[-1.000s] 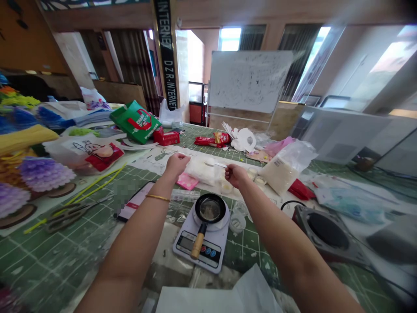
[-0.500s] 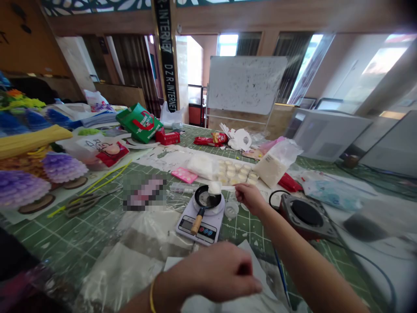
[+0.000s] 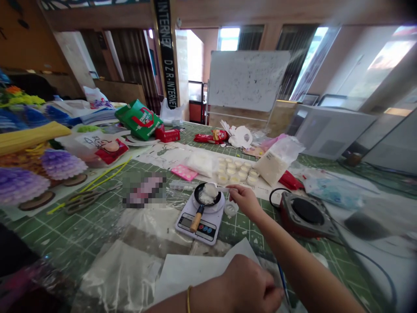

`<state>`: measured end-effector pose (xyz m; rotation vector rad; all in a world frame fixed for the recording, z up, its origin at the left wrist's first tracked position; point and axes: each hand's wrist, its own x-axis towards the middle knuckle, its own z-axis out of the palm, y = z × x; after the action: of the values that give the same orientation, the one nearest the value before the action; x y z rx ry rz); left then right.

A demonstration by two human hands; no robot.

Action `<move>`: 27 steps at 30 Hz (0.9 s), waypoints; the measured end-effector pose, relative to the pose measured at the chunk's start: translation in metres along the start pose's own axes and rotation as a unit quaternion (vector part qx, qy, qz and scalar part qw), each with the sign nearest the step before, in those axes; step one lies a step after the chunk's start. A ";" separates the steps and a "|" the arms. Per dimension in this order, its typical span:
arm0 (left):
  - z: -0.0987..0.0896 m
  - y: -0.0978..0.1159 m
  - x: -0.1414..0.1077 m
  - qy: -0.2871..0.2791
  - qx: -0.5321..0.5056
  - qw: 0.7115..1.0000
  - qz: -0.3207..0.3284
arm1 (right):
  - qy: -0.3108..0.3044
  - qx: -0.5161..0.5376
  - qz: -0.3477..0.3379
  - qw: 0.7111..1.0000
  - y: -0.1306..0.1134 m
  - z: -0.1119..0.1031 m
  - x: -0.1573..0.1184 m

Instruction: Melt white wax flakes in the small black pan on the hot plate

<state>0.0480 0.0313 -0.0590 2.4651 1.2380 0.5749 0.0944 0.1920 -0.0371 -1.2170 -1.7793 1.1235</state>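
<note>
My right hand (image 3: 244, 200) pinches the handle of a white spoon (image 3: 223, 189), whose bowl is over a small black frying pan (image 3: 196, 196). White flaky material (image 3: 208, 194) lies in the pan and is heaped at the spoon's end. Under the pan, which has a wooden handle (image 3: 196, 222), is a white kitchen scale (image 3: 182, 226) with buttons and a display. In the near foreground my left hand (image 3: 249, 282), a gold bracelet on its wrist, is closed in a loose fist above white paper (image 3: 189, 269); nothing shows in its fingers.
Behind the scale are several small filled cups (image 3: 236, 171), a bag of white material (image 3: 202, 164) and a pink mould (image 3: 184, 172). An electric hot plate (image 3: 304, 213) stands right of my right arm. Scissors (image 3: 81, 202) and clear plastic bags (image 3: 120, 269) lie on the left.
The spoon has tipped down into the pan, where a white heap now lies. My right hand shifted slightly left; my left hand moved right and down, uncovering more paper.
</note>
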 end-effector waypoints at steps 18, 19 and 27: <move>0.024 -0.018 -0.005 0.161 -0.069 0.983 0.052 | 0.015 0.114 0.049 0.992 0.004 -0.002 0.006; 0.024 -0.018 -0.005 0.161 -0.070 0.983 0.050 | 0.012 0.136 0.056 0.989 0.003 -0.002 0.006; 0.029 -0.020 -0.004 0.147 -0.105 0.982 0.055 | 0.003 0.309 0.132 0.942 0.008 -0.002 0.023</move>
<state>0.0465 0.0367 -0.0937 2.3405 1.0791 1.0741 0.0922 0.2158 -0.0423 -1.0705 -1.1275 1.6685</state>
